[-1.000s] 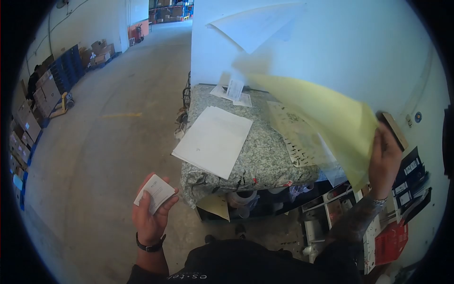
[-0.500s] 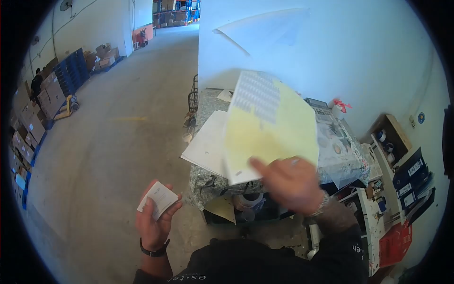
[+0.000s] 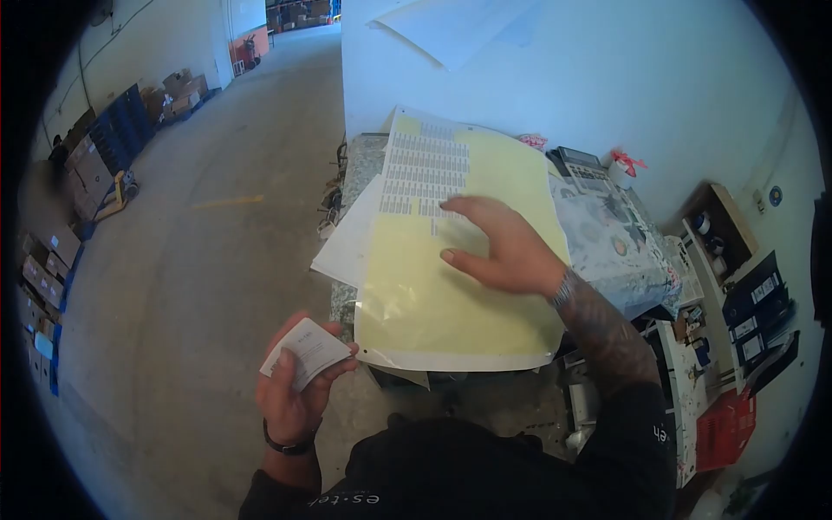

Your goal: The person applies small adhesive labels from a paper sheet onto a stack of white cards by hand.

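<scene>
In my left hand, at the lower left, is a small stack of white printed cards, pinched between thumb and fingers. My right hand reaches over a large yellow sheet, its thumb and fingers apart. Rows of small white printed labels cover the sheet's upper left part. The sheet lies across the table, its near edge hanging past the front. Part of a white sheet sticks out from under its left side.
A calculator and a white pot with a red bow stand at the table's back right. Shelves with dark binders and a red crate are on the right. Boxes and a pallet jack stand far left.
The yellow sheet has come down flat onto the table. My right hand has let go of its near edge and moved up over it. My left hand keeps the cards.
</scene>
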